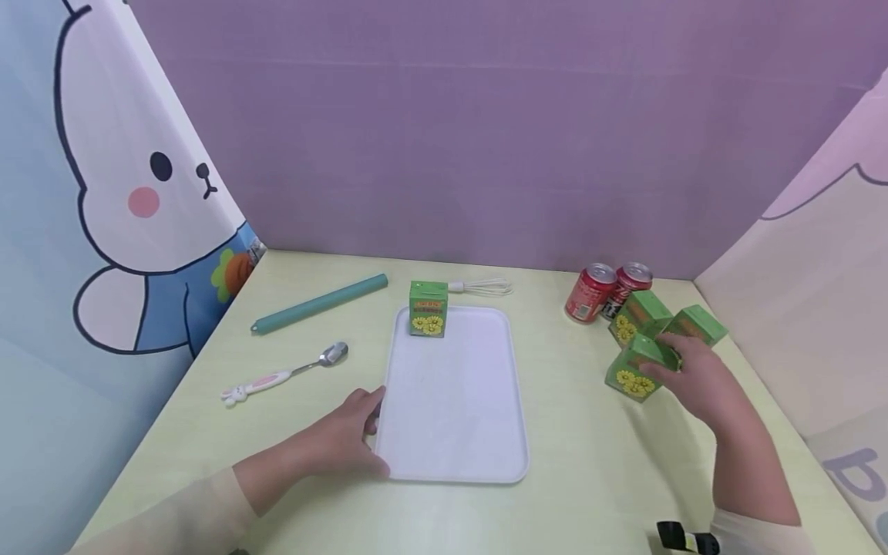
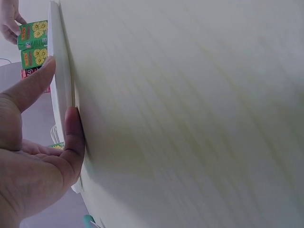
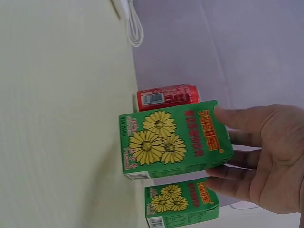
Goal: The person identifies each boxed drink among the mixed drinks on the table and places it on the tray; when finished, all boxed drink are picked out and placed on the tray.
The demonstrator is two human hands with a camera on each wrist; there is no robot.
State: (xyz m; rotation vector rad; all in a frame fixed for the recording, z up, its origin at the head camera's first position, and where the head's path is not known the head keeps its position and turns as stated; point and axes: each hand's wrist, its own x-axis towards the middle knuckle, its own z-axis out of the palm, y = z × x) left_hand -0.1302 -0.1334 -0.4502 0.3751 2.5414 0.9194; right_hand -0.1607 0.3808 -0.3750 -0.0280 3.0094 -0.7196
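My left hand (image 1: 350,435) is at the left edge of a white tray (image 1: 454,416), holding its rim between thumb and fingers. In the left wrist view the thumb lies over the rim (image 2: 59,80) and a bent finger is low against it. My right hand (image 1: 701,381) grips a green drink carton (image 3: 166,140) with yellow flowers by its upper end, thumb on one side and fingers on the other. Two more such cartons stand close by, one behind (image 1: 641,312) and one to the right (image 1: 701,325). A fourth carton (image 1: 428,310) stands upright at the tray's far left corner.
Two red cans (image 1: 590,293) stand behind the right-hand cartons. A white-handled whisk (image 1: 486,287) lies beyond the tray. Left of the tray lie a teal rod (image 1: 319,304) and a spoon (image 1: 277,378) with a rabbit handle. A purple backdrop (image 1: 444,139) borders the table's far edge.
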